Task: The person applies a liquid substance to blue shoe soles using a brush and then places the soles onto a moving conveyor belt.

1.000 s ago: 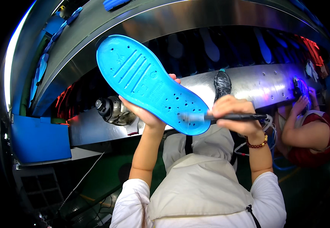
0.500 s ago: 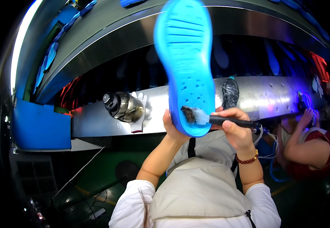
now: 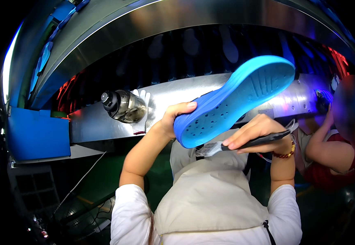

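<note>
The left hand (image 3: 172, 119) grasps the near end of a blue shoe sole (image 3: 238, 98), held tilted over the near edge of the counter (image 3: 165, 93); the right hand (image 3: 264, 130) grips a black-handled brush (image 3: 260, 140), bristles just beside the sole's near end; a dark-capped bottle (image 3: 129, 109) and a white glove (image 3: 144, 99) occupy the counter's left.

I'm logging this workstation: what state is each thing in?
Blue shoe sole: tilted, held by the left hand.
Paintbrush: held by the right hand, bristles near the sole's lower end; contact unclear.
See-through bottle: black cap on.
White glove: lying on the metal bench, partly hidden by the bottle.
</note>
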A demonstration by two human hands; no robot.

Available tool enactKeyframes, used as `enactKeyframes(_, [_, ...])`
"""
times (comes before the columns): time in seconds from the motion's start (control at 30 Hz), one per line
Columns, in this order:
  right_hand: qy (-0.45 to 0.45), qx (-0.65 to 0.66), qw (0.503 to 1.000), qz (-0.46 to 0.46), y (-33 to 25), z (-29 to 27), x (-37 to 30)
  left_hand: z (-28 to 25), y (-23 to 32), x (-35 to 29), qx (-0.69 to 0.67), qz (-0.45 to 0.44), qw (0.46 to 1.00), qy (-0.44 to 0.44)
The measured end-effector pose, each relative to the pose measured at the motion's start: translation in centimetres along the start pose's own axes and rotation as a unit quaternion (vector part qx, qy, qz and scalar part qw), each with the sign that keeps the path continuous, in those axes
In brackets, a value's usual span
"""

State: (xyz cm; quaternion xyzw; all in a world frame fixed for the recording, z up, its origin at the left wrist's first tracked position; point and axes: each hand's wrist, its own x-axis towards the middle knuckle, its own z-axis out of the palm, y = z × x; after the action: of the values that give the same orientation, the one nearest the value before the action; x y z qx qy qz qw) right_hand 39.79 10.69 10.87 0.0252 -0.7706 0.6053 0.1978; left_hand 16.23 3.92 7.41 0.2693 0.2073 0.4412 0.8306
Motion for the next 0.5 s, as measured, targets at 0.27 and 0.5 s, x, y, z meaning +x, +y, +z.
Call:
enactKeyframes(0.27, [-0.071,-0.090,0.993,0.034,-0.8,-0.8,0.5,0.7,0.6,0.1,0.102,-0.184,0.973,0.099])
enactKeyframes(0.5, [-0.084,-0.093,0.991,0.041,-0.7,-1.6,0.5,-0.2,0.7,-0.8,0.074,-0.196,0.966,0.151])
